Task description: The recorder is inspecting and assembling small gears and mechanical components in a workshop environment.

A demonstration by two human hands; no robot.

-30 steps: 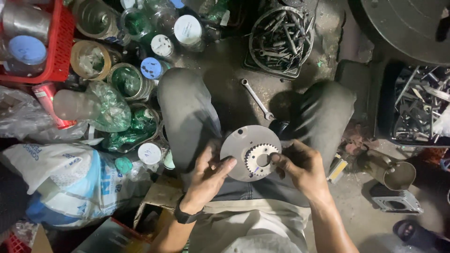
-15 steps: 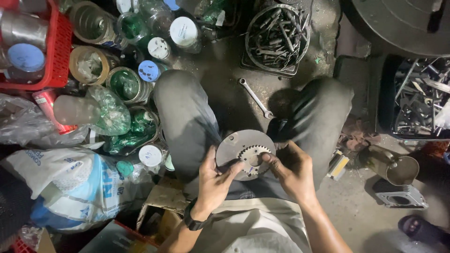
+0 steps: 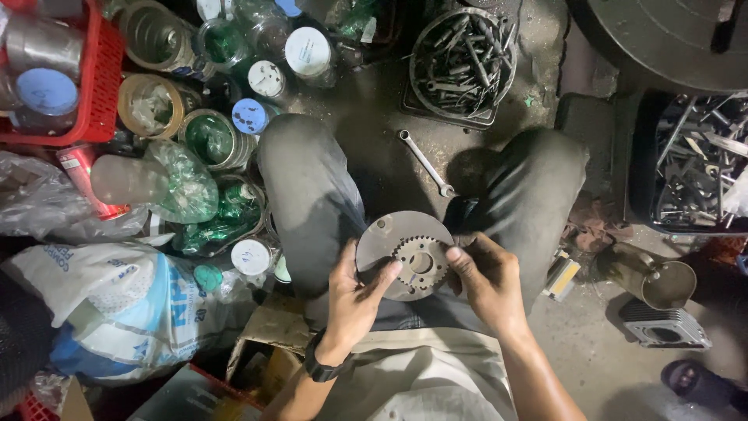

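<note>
Head view: the person sits on the floor [image 3: 592, 351] with knees spread, and a round metal disc [image 3: 389, 238] with a toothed gear [image 3: 421, 263] at its centre is held above the lap, between the two knees. The left hand [image 3: 354, 300] grasps the disc from below, thumb lying across the face up to the gear teeth, fingers hidden behind the plate. The right hand [image 3: 487, 281] grips the right rim, fingertips pinched at the gear's edge. Both hands are closed on the part; neither is free. Judged from its look, the disc is solid steel: stiff, fairly heavy for its size, not fragile, and possibly oily, so the flat faces may slip. The teeth are sharp-edged, so the outer rim, gripped at opposite sides, looks like the safest hold; the centre bore would also take a finger. On the floor beyond the knees lies a spanner [image 3: 425, 162], apart from the disc. Further off stands a round tray of bolts and tools [image 3: 463, 62]. Toward the left side of the floor are open tins and jars [image 3: 210, 136], a red crate [image 3: 97, 86] and a printed sack [image 3: 117, 308]. A metal cylinder part [image 3: 666, 331] rests at the right.
</note>
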